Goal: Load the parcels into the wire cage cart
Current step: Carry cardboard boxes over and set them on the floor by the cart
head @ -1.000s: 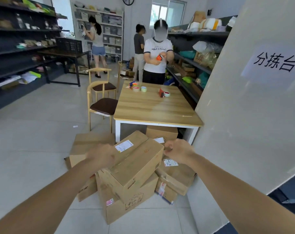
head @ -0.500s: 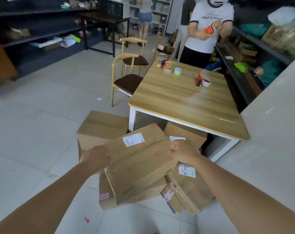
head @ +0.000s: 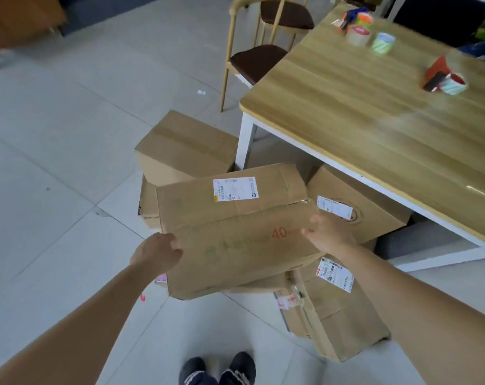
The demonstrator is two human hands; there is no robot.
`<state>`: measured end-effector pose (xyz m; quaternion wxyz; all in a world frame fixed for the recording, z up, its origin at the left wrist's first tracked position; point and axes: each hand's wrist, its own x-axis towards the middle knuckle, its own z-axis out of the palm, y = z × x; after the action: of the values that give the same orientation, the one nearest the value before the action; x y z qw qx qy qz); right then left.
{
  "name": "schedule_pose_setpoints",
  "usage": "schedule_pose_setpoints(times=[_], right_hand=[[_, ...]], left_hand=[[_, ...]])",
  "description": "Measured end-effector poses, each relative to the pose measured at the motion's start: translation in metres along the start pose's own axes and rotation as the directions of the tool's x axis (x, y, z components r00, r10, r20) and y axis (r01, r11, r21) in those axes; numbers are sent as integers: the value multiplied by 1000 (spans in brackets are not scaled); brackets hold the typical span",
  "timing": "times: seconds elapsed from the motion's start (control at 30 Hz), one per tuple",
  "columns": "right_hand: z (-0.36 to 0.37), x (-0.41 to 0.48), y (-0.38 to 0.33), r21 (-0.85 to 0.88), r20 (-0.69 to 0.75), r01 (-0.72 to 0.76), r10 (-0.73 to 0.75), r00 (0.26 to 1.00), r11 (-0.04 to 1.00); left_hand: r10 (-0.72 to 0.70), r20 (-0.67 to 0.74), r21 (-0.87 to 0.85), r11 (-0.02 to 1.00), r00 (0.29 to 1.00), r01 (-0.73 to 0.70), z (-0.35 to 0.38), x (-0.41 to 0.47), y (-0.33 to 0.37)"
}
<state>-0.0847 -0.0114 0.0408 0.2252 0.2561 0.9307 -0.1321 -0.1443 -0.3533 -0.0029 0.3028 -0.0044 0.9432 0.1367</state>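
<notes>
The left hand and the right hand are spread against the two short ends of the top parcel, a long cardboard box with a white label and a red "40" on it, fingers curled over its edges. That box lies tilted on a heap of other parcels on the tiled floor, just beside the near left corner of the wooden surface. Rolls of tape sit near the surface's far edge, a tape dispenser nearer its right edge, and two chairs stand along its left edge.
</notes>
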Motion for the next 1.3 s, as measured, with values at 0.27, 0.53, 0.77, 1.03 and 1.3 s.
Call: schedule_pose_setpoints(times=[0.27,0.53,0.77,1.03,1.3], right_hand=[[54,82,11,16,-140,-93,94,986,996],[71,115,25,493,15,-333,375,927,804],[47,101,3,549,-14,-299,366,930,781],[1,55,-64,521,31,-228,249,968,822],[-64,9,-161,491,-8,-75,91,996,868]], left_hand=[[-169,35,-216,961,985,172,49,52,-14],[-253,125,-532,799,959,280,59,68,-19],[-341,57,-653,699,938,293,24,56,-31],[-400,-6,-687,668,917,287,-57,6,-71],[-491,-72,-752,598,868,276,-153,-57,-120]])
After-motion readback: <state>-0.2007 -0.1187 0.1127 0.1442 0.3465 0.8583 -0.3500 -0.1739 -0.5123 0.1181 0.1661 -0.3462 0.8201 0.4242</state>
